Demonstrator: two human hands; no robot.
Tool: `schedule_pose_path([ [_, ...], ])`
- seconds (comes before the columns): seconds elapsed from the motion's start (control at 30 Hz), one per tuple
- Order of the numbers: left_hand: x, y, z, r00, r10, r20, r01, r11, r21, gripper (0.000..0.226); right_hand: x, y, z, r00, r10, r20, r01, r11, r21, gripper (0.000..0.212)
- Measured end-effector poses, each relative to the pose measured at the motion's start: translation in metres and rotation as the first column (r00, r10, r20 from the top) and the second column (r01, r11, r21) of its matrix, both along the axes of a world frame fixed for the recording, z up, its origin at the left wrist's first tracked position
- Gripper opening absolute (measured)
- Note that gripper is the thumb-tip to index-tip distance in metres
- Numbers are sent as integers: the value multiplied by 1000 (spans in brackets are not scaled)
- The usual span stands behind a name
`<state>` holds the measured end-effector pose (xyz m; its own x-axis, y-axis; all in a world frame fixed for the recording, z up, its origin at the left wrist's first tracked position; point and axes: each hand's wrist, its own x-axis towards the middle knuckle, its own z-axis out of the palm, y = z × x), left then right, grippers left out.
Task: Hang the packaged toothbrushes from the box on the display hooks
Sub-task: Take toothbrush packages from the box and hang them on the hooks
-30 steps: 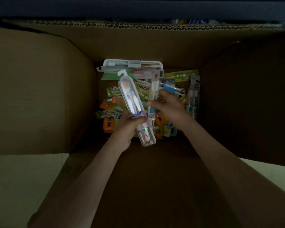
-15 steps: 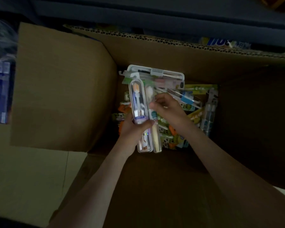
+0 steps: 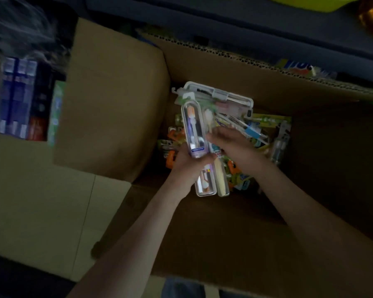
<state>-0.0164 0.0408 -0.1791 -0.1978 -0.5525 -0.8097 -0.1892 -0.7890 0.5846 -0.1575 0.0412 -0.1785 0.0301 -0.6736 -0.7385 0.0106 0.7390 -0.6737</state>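
**Two hands in the toothbrush box**

Closest to the camera, two bare arms reach down over the near flap [image 3: 202, 233] of a big brown cardboard box [image 3: 267, 87]. Pale floor [image 3: 41, 201] shows to the left of it.

The left hand [image 3: 187, 166] is inside the box. Its fingers and thumb are wrapped round a clear toothbrush pack [image 3: 194, 130] with an orange and purple brush in it. The pack points away from the person, with its top end near the far side of the box. A second clear pack [image 3: 221, 179], with a cream handle inside, lies right beside the first one and touches it along its side. Its low end sticks out below the left hand.

The right hand [image 3: 233, 145] is just to the right. Its fingertips [image 3: 212, 137] lie on the upper part of the second clear pack. The picture is blurry here, so I cannot tell if those fingers pinch the pack or only touch it.

Under both hands is a messy pile of toothbrush packs [image 3: 265, 125] on the bottom of the box — green, yellow, orange and blue ones. A wide white pack [image 3: 224, 96] sits at the far end of the pile.

Farther off, the left flap [image 3: 112, 100] of the box stands open. Past it, on the left, are blue boxes [image 3: 15, 97] in a row. A dark shelf [image 3: 246, 29] runs across the top.
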Motion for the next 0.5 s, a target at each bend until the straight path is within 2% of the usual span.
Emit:
schedule_pose_path([
  [0.07, -5, 1, 31, 999, -43, -28, 43, 999, -4, 52, 1, 5, 34, 998, -36, -51, 35, 999, -21, 27],
  [0.17, -9, 4, 98, 992, -103, -79, 101, 995, -25, 50, 0, 12, 103, 992, -49, -112, 44, 998, -47, 18],
  [0.27, -8, 6, 183, 976, -168, -140, 161, 985, -60, 38, -3, 19, 188, 989, -82, -123, 69, 992, -101, 15],
  [0.37, -6, 4, 275, 969, -202, -144, 182, 974, -138, 32, -7, 21, 288, 985, -113, -128, 87, 978, -189, 15],
  [0.5, -10, -6, 404, 968, -223, -118, 178, 935, -306, 35, -10, 18, 421, 978, -178, -104, 131, 925, -357, 18],
])
